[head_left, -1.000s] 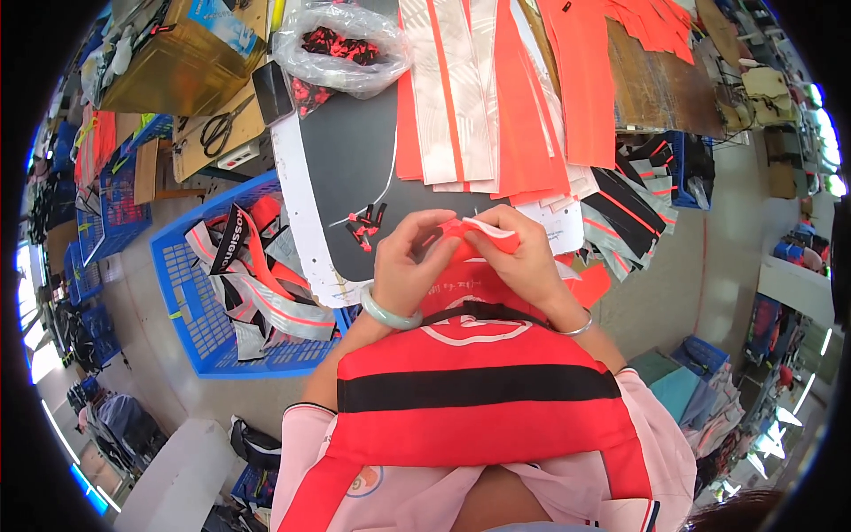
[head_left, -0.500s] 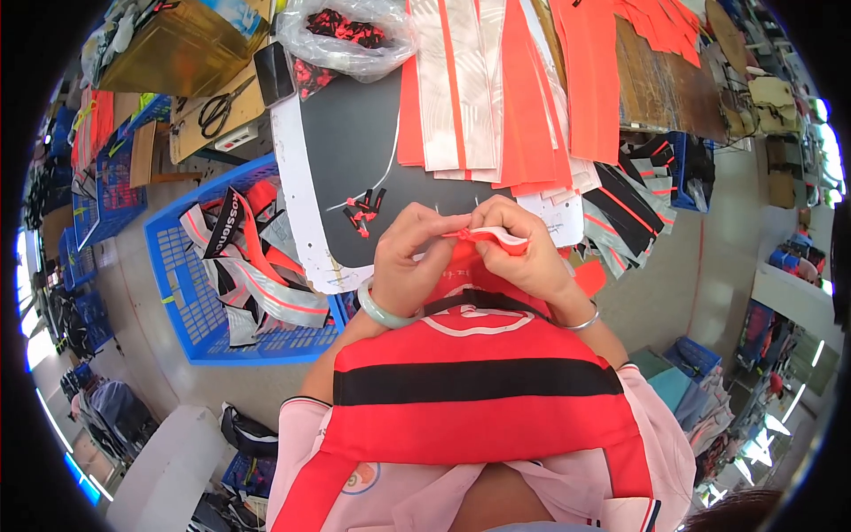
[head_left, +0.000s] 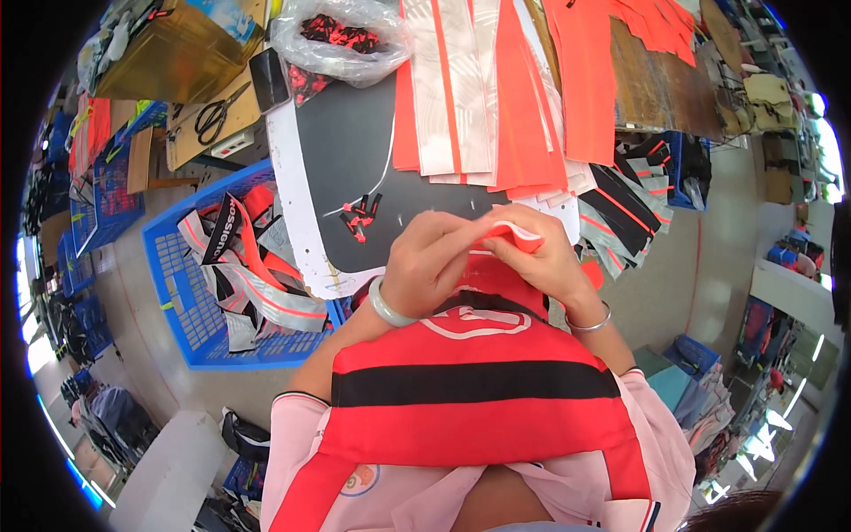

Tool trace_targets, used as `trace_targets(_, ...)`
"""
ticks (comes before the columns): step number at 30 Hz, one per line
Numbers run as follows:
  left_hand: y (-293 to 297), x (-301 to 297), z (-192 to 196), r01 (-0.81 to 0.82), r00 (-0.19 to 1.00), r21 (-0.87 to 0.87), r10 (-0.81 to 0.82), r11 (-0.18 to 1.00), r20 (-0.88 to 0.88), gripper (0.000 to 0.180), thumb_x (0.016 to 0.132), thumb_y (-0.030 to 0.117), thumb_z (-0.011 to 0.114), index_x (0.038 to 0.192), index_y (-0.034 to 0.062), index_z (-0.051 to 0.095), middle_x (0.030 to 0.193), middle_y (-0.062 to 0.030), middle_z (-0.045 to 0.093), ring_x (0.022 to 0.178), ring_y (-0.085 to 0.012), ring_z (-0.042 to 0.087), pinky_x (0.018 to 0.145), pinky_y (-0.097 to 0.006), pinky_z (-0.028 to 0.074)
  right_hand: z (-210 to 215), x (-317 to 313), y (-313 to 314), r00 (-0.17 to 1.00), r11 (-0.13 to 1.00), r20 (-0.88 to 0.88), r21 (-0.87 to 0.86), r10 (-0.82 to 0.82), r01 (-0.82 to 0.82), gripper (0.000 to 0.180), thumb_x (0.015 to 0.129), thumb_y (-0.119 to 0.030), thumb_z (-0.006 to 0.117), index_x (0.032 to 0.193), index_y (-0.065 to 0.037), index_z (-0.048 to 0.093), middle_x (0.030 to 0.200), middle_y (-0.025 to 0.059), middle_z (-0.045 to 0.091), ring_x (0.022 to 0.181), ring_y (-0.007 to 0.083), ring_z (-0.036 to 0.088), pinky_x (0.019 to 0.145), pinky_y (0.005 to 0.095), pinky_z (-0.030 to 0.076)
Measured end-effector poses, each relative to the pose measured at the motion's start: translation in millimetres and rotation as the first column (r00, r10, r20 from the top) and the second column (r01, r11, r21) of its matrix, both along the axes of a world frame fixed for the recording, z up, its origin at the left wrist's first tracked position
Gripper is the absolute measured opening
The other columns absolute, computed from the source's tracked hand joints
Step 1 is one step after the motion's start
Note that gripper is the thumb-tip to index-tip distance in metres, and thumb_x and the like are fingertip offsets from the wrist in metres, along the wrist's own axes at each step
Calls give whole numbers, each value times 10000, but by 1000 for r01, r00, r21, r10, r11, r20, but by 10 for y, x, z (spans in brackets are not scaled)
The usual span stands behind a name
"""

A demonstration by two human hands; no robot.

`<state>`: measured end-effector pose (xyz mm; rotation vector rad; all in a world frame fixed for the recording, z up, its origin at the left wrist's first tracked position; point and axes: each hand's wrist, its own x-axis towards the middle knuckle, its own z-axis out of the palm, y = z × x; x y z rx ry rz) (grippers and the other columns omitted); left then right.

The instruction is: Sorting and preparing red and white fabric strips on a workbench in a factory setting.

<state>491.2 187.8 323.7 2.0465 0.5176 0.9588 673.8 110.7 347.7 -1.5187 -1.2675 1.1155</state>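
Both hands meet in front of my chest, over the near edge of the work table. My right hand (head_left: pixel 550 257) pinches a folded orange fabric strip (head_left: pixel 517 232) with a white inner side. My left hand (head_left: pixel 427 266), a pale bangle at its wrist, is closed with its fingertips against the strip's left end; what lies between them is hidden. Left of the hands, small black-and-red pieces (head_left: pixel 362 217) lie on the dark table top (head_left: pixel 346 151) beside a thin white cord (head_left: pixel 383 168). Below the hands hangs my red apron with a black band (head_left: pixel 479 381).
Orange and silver fabric strips (head_left: pixel 452 89) are stacked at the table's far side. Behind the pieces sit a clear plastic bag (head_left: pixel 390 66) and a phone (head_left: pixel 269 80). Scissors (head_left: pixel 213 120) lie on a wooden board. A blue basket (head_left: pixel 177 293) of strips stands at the left.
My left hand has turned, its back now showing more, and its fingers have closed in toward the right hand. The right hand has shifted slightly right. The folded strip stays between them.
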Motion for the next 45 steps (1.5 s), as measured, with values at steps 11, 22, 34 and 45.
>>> trace_targets(11,-47,15,110,35,999,-333,-42,942,-13,237,744,41,757,972,51,694,830,-89,597,750,-198,592,648,-299,495,-114,-112,-151,982,957,162,286,-92,43,93,838,-38,631,917,-14,674,873,117,677,792,271,653,696,328,519)
trace_targets(22,-94,57,-47,-57,995,-179,71,982,75,186,753,35,732,924,20,660,845,-109,622,766,-265,609,661,-342,500,-180,-88,-30,971,965,237,244,33,-93,81,811,-23,651,892,-15,651,842,125,658,729,281,638,637,335,507)
trace_targets(34,-117,70,-65,-19,996,-35,22,999,82,197,783,80,709,939,32,599,864,-100,587,772,-283,583,686,-361,485,-169,-19,-41,960,954,261,251,96,-164,136,751,24,676,875,-23,645,807,130,650,712,296,643,605,342,508)
trace_targets(45,-114,75,-6,46,996,-51,-41,998,83,206,763,63,731,927,9,619,859,-115,603,760,-288,596,671,-355,491,-125,19,-142,956,964,265,194,126,-181,120,772,-3,676,891,-17,663,827,126,665,731,284,658,647,337,516)
